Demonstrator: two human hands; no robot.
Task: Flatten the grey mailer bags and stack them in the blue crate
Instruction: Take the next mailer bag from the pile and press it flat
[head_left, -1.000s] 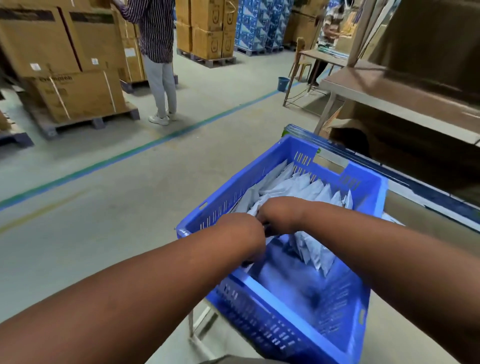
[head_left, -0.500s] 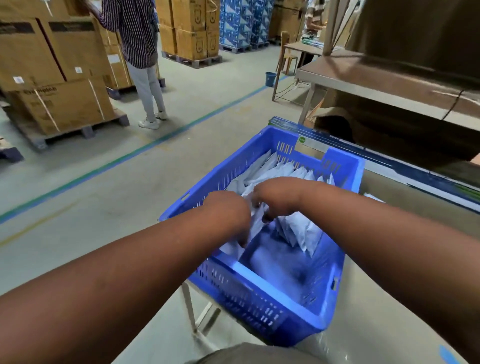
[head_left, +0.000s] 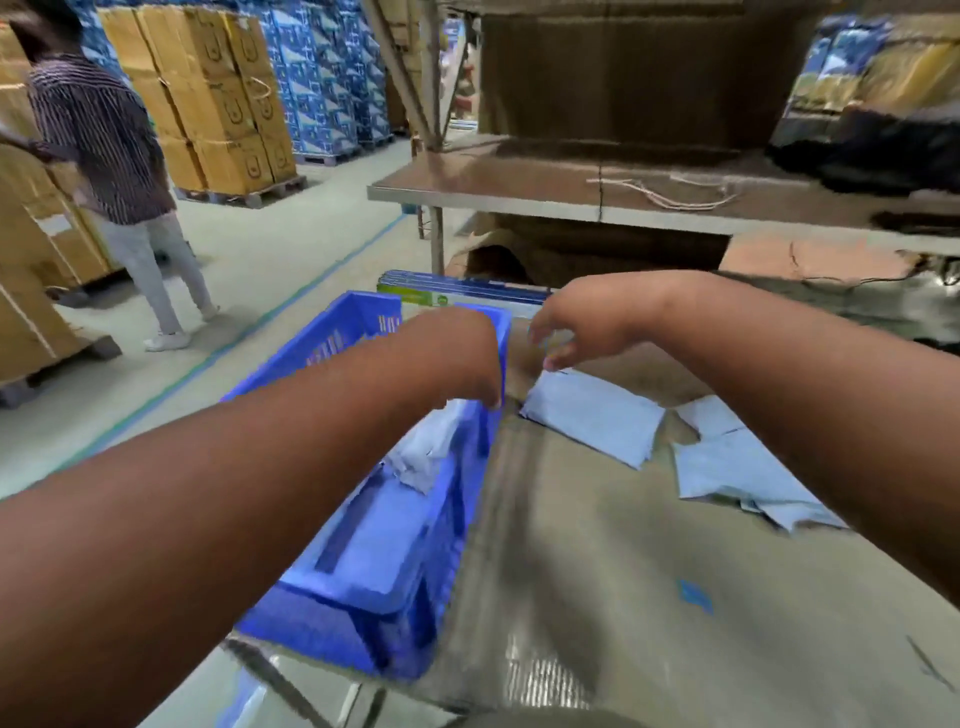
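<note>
The blue crate (head_left: 332, 343) stands at the table's left edge with grey mailer bags (head_left: 431, 452) inside it. My left hand (head_left: 462, 353) hovers over the crate's far right corner, fingers pointing down and holding nothing I can see. My right hand (head_left: 576, 327) is above the table just right of the crate, its fingers loosely curled and empty, a little above a flat grey mailer bag (head_left: 592, 421). More grey mailer bags (head_left: 737, 467) lie overlapping on the table to the right, partly hidden by my right forearm.
The brown table (head_left: 597, 545) stretches to the right of the crate. A metal shelf (head_left: 519, 202) with cardboard stands behind it. A person (head_left: 104, 156) walks on the floor at the left, beside pallets of stacked cartons (head_left: 218, 104).
Both hands have left the bags in the crate and moved right. My right hand is now over the table's loose mailer bags. The view has swung right.
</note>
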